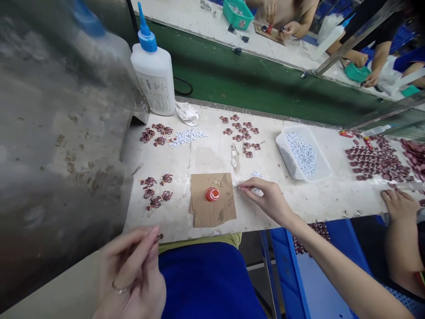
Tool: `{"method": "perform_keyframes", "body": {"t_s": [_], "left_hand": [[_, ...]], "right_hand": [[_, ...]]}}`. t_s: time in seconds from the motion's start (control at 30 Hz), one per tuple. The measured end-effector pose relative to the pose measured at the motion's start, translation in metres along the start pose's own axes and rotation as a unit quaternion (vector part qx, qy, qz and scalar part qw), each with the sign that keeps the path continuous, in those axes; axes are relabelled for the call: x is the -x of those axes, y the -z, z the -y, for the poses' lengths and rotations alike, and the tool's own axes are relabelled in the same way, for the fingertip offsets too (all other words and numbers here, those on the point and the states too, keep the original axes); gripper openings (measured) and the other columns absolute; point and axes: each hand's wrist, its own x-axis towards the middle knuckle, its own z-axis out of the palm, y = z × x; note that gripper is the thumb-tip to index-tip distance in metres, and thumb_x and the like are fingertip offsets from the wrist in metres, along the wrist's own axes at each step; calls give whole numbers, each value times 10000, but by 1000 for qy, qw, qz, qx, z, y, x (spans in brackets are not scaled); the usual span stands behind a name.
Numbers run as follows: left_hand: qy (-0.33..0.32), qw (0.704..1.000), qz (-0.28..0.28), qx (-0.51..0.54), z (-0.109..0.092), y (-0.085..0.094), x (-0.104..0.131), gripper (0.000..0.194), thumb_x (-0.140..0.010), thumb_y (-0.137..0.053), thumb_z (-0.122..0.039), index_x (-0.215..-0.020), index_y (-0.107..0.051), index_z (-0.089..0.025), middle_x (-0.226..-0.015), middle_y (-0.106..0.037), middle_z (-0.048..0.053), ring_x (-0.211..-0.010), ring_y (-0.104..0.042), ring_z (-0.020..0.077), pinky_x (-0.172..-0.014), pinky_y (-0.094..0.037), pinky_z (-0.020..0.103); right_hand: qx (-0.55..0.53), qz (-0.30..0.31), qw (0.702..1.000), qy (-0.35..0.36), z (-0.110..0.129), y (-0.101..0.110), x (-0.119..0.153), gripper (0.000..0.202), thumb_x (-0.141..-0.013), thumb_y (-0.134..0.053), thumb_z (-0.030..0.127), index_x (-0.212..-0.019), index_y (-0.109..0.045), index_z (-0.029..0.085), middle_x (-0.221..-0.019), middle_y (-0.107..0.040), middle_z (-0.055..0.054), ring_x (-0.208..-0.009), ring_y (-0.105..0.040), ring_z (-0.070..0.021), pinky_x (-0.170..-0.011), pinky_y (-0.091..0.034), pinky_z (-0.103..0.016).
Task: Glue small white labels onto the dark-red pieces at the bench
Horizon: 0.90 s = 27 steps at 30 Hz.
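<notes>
At the lower left, my left hand (pixel 133 270) is closed in a pinch on a small dark brown piece (pixel 159 238), most of it hidden by the fingers. My right hand (pixel 267 199) hovers low over the bench, thumb and forefinger pinched together; whatever lies between the tips is too small to name. Beside it is a little heap of white chips (pixel 256 175), partly covered by the hand. Between my hands a cardboard square (pixel 199 212) carries a small round container of glossy red-orange stuff (pixel 212 194). Clusters of small reddish-brown figures (pixel 153 203) lie left of the cardboard.
Behind stand a white glue bottle (pixel 156 84) and a crumpled white cloth (pixel 187 114). More brown figures (pixel 244 130) and chips (pixel 187 136) lie farther back. A clear tub (pixel 323 166) holds white chips. At right rests a co-worker's hand (pixel 400 206); a metal panel (pixel 59 146) borders the left.
</notes>
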Motion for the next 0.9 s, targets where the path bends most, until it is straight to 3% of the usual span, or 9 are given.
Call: {"method": "perform_keyframes", "body": {"t_s": [0.1,0.23,0.53,0.7,0.8,0.9], "left_hand": [[32,995,59,79,0,-10,-7,580,-818,-686,68,-1306,-674,-245,-1057,-665,40,-901,-698,114,-815,-624,241],[9,991,78,106,1,-17,-14,417,-733,-751,105,-1061,-733,-152,-1006,-716,51,-932,-696,161,-828,-620,297],[-8,985,147,85,7,-22,-15,447,-795,-749,41,-1138,-729,-245,-1053,-733,-27,-927,-707,87,-909,-604,218],[13,986,159,48,9,-24,-10,442,-811,-785,-51,-1186,-728,-279,-1084,-767,-44,-926,-749,94,-946,-603,193],[32,986,158,34,9,-25,-10,357,-793,-823,-109,-1104,-743,-265,-1018,-782,-60,-867,-760,90,-881,-607,162],[10,986,161,40,7,-28,-13,312,-807,-808,-101,-1061,-740,-268,-1021,-778,-75,-875,-749,69,-902,-597,151]], "right_hand": [[-49,0,998,-26,11,-1,-2,140,-953,-673,319,-1021,-770,245,-941,-798,-43,-834,-747,-218,-787,-616,-378],[-96,-5,995,-26,24,-8,-6,115,-934,-677,299,-973,-761,231,-916,-792,-44,-823,-739,-212,-777,-609,-369],[-17,21,992,120,43,-21,-13,157,-1018,-568,187,-1073,-705,239,-985,-739,-64,-910,-682,-212,-786,-566,-373],[-16,17,991,133,46,-23,-15,137,-1011,-594,180,-1053,-711,239,-980,-756,-55,-883,-692,-200,-770,-573,-355],[-16,17,991,135,47,-23,-15,126,-1007,-597,168,-1011,-709,227,-939,-749,-47,-852,-681,-189,-751,-560,-337],[-18,16,990,138,47,-23,-15,122,-1001,-603,156,-1005,-707,218,-933,-743,-46,-848,-673,-184,-750,-552,-329]]}}
